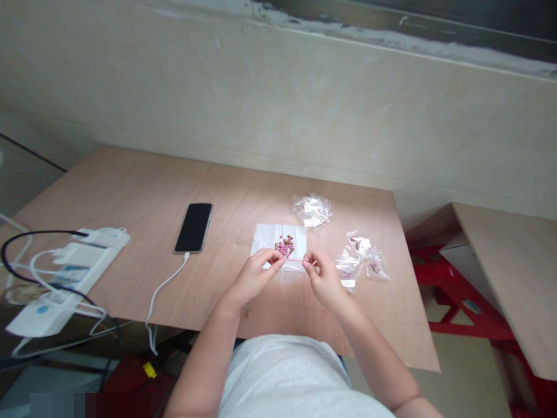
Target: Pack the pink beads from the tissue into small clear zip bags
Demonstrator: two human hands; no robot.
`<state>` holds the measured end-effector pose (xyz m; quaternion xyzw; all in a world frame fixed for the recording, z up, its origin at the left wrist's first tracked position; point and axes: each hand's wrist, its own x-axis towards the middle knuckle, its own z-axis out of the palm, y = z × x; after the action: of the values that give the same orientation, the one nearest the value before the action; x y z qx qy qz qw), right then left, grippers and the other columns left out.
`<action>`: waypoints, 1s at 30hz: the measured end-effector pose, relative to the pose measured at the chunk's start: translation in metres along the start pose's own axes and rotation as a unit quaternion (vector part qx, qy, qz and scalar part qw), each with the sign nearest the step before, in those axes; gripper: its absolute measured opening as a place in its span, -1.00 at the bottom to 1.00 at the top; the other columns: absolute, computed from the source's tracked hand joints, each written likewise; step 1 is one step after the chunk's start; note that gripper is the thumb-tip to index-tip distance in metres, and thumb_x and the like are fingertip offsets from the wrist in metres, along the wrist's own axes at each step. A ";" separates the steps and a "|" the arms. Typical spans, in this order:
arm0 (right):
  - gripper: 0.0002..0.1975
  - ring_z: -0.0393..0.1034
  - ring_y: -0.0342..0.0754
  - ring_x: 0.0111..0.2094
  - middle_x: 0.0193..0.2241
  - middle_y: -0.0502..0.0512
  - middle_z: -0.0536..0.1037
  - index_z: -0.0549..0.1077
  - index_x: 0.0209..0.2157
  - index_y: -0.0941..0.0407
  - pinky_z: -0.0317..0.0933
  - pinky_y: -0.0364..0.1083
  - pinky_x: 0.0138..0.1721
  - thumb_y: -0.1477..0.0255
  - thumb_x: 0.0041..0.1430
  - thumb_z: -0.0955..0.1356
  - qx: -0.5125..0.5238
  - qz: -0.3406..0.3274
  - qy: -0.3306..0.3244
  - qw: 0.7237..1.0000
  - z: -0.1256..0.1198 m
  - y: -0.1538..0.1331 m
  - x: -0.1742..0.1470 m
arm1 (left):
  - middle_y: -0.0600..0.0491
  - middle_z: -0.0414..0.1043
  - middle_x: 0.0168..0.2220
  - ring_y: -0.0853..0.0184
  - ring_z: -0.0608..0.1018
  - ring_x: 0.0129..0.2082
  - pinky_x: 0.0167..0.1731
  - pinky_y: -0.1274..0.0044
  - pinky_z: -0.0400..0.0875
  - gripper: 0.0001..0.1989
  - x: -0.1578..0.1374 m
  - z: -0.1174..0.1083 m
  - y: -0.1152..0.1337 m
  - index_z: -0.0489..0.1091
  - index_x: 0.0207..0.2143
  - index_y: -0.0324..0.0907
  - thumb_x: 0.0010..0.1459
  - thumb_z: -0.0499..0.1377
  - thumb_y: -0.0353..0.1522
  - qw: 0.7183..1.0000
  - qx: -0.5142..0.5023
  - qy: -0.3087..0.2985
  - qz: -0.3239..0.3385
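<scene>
A thin red string [295,260] is stretched level between my two hands. My left hand [260,270] pinches one end of it between thumb and fingertips. At the other end, my right hand [322,274] pinches it the same way. Just beyond the string lies a white sheet [263,233], which could be a flat bag or paper. A small heap of pink beads [285,248], with several gold-brown tube-shaped pieces [289,238] among them, rests on it. Whether any bead is on the string is too small to tell.
Clear plastic bags [312,210] lie piled behind the sheet. Small bags with pinkish contents [360,255] are right of my right hand. A phone [194,227] on a white cable [163,284] lies left, beyond it a power strip [82,273]. A red stool [461,296] stands off the table's right edge.
</scene>
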<state>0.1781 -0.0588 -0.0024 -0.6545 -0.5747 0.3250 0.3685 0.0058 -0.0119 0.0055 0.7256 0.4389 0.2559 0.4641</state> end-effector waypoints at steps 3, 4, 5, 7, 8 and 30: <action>-0.93 0.22 -0.03 -0.33 -0.44 0.07 0.41 0.32 -0.46 0.13 0.06 -0.07 -0.26 0.45 0.02 0.24 -0.024 -0.020 -0.014 0.999 -0.005 -0.004 -0.001 | 0.04 0.34 -0.39 0.38 0.39 -0.34 -0.30 0.55 0.28 -0.84 0.000 0.002 0.000 0.33 -0.40 -0.22 0.11 0.01 -0.33 1.000 0.020 0.002 0.012; -0.93 0.23 -0.03 -0.30 -0.41 0.06 0.43 0.34 -0.44 0.12 0.05 -0.06 -0.24 0.44 0.02 0.25 -0.027 -0.028 -0.023 0.999 -0.007 -0.007 -0.001 | 0.04 0.33 -0.39 0.37 0.39 -0.33 -0.29 0.54 0.28 -0.84 0.000 0.002 0.000 0.33 -0.39 -0.22 0.11 0.01 -0.33 1.000 0.022 0.002 0.017; -0.93 0.23 -0.02 -0.28 -0.39 0.06 0.44 0.35 -0.42 0.11 0.05 -0.06 -0.22 0.43 0.02 0.26 -0.026 -0.037 -0.032 0.998 -0.008 -0.009 -0.001 | 0.04 0.33 -0.39 0.37 0.39 -0.33 -0.28 0.54 0.28 -0.84 0.000 0.003 0.001 0.32 -0.39 -0.21 0.11 0.01 -0.33 0.999 0.024 0.000 0.022; -0.93 0.24 -0.03 -0.27 -0.39 0.04 0.45 0.37 -0.42 0.10 0.05 -0.06 -0.20 0.42 0.01 0.28 -0.019 -0.052 -0.053 0.997 -0.008 -0.013 0.000 | 0.04 0.34 -0.38 0.36 0.38 -0.32 -0.26 0.52 0.27 -0.84 0.000 0.004 0.004 0.32 -0.40 -0.21 0.11 0.01 -0.32 0.999 0.025 -0.011 0.030; -0.95 0.24 -0.03 -0.28 -0.41 0.04 0.45 0.37 -0.44 0.10 0.05 -0.06 -0.20 0.43 0.01 0.29 -0.017 -0.056 -0.059 0.997 -0.007 -0.014 0.001 | 0.04 0.34 -0.38 0.36 0.38 -0.31 -0.25 0.52 0.26 -0.84 0.000 0.004 0.006 0.32 -0.40 -0.21 0.11 0.01 -0.32 0.999 0.025 -0.020 0.031; -0.91 0.30 -0.07 -0.40 -0.54 0.01 0.43 0.39 -0.56 0.15 0.14 -0.10 -0.32 0.42 -0.07 0.32 0.065 0.041 -0.069 0.995 0.004 0.015 0.004 | 0.06 0.31 -0.38 0.37 0.36 -0.34 -0.29 0.54 0.26 -0.81 0.002 -0.003 0.008 0.33 -0.39 -0.20 0.11 -0.01 -0.30 0.994 0.010 -0.110 -0.014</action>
<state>0.1829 -0.0550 -0.0178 -0.6278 -0.5494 0.4209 0.3562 0.0081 -0.0101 0.0141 0.7477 0.3974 0.1638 0.5061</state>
